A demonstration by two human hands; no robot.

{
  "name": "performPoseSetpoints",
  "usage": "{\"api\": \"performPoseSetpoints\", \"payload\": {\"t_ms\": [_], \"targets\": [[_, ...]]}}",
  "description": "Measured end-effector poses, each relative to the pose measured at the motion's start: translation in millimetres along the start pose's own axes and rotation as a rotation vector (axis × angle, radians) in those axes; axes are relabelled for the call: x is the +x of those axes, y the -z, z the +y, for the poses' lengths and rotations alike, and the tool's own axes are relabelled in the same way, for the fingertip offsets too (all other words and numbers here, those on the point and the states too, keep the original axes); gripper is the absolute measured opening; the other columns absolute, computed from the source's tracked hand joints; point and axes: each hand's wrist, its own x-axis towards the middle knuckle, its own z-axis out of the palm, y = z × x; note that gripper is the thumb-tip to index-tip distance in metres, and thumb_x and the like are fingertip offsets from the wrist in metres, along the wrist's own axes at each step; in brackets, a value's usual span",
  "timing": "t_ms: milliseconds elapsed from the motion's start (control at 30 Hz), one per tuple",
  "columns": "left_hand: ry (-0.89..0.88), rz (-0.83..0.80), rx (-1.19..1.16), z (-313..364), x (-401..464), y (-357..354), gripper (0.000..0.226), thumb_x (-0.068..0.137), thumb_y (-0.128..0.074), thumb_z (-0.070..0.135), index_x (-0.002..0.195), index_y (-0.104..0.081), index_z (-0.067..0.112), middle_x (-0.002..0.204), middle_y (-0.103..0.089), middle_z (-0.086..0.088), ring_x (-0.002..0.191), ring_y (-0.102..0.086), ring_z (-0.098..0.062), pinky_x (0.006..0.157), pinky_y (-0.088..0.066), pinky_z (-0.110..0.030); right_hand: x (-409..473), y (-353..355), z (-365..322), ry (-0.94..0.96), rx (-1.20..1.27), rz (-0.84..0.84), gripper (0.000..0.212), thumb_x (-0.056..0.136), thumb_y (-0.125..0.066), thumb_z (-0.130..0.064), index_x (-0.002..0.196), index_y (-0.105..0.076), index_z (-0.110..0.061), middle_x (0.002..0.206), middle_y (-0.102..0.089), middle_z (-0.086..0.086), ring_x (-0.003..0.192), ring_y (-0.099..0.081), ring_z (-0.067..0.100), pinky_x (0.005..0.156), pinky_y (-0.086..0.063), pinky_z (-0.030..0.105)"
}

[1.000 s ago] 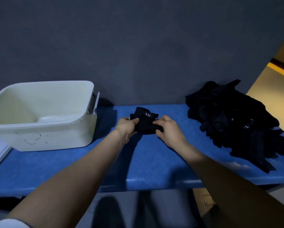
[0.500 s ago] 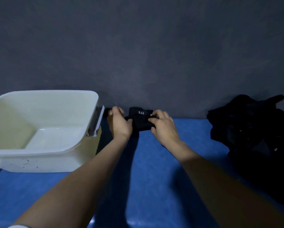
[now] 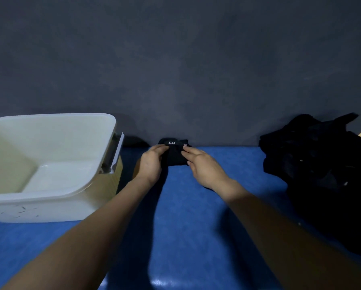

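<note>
Folded black garment (image 3: 175, 156): soft matt cloth with a small white print. Tub (image 3: 50, 196): smooth white plastic, slight sheen, scuffed front. Desk (image 3: 196, 227): blue, faintly mottled, glossy glare near the front edge. Clothes pile (image 3: 321, 164): matt black crumpled cloth. Wall (image 3: 175, 59): matt dark grey.

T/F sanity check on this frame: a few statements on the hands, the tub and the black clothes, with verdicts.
1. Both the left hand and the right hand hold the small black garment. True.
2. The white tub has black clothes in it. False: no clothes show inside it; the pile of black clothes lies on the blue table.
3. The small black garment shows a white "5.11" print. True.
4. The white tub stands to the right of the hands. False: it is to their left; the pile of black clothes is to the right.
</note>
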Motion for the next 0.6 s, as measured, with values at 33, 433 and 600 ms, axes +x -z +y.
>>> {"api": "performPoseSetpoints", "payload": {"t_ms": [33,433,600], "targets": [[-0.004,-0.006,0.001,0,0,0,0.056,0.088,-0.041,-0.014,0.135,-0.049,0.013,0.145,-0.043,-0.002,0.133,-0.041,-0.018,0.109,-0.025,-0.019,0,1,0,-0.004,0.011,-0.01,0.045,0.101,-0.035,-0.007,0.146,-0.035,-0.013,0.157,-0.022,-0.006,0.14,-0.027,0.019,0.114,-0.026,0.027],[-0.056,0.116,0.175,64,-19,15,0.041,0.089,-0.054,0.017,0.13,-0.052,0.023,0.14,-0.04,-0.003,0.13,-0.036,-0.024,0.107,-0.025,-0.038,-56,63,32,-0.174,0.025,0.199,0.042,0.096,-0.046,-0.01,0.137,-0.048,-0.015,0.138,-0.047,0.003,0.127,-0.041,0.025,0.106,-0.036,0.039],[0.068,0.091,0.266,80,-17,13,0.041,0.09,-0.052,0.022,0.131,-0.052,0.023,0.14,-0.039,-0.008,0.13,-0.035,-0.028,0.109,-0.023,-0.042,-120,94,67,-0.327,-0.041,0.258,0.04,0.095,-0.048,-0.014,0.135,-0.05,-0.015,0.134,-0.048,0.005,0.125,-0.041,0.024,0.104,-0.038,0.035]]}}
